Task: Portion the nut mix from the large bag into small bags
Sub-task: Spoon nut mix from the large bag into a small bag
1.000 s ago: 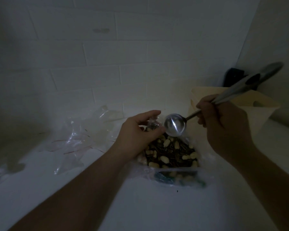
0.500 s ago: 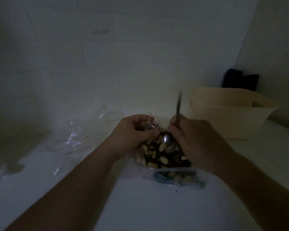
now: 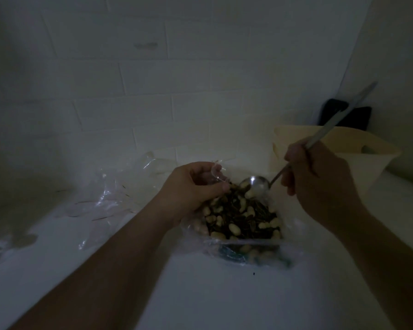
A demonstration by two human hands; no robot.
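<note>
A large clear bag [image 3: 289, 236] lies open on the white counter, full of a nut mix [image 3: 241, 217] of pale peanuts and dark seeds. My left hand [image 3: 191, 189] pinches the bag's crumpled upper left rim and holds it open. My right hand [image 3: 320, 184] grips the handle of a long metal spoon [image 3: 254, 185]. The spoon's bowl rests at the far edge of the mix with a couple of nuts against it. The handle slants up to the right.
A heap of clear small plastic bags [image 3: 105, 198] lies on the counter to the left. A cream plastic tub [image 3: 358, 158] stands at the back right, with a dark object [image 3: 343, 115] behind it in the corner. A tiled wall runs close behind.
The spoon dipped upright into the mix half a second ago. Now my right hand has swung back to the right, laying the handle over, and the spoon's bowl sits at the mix's far edge.
</note>
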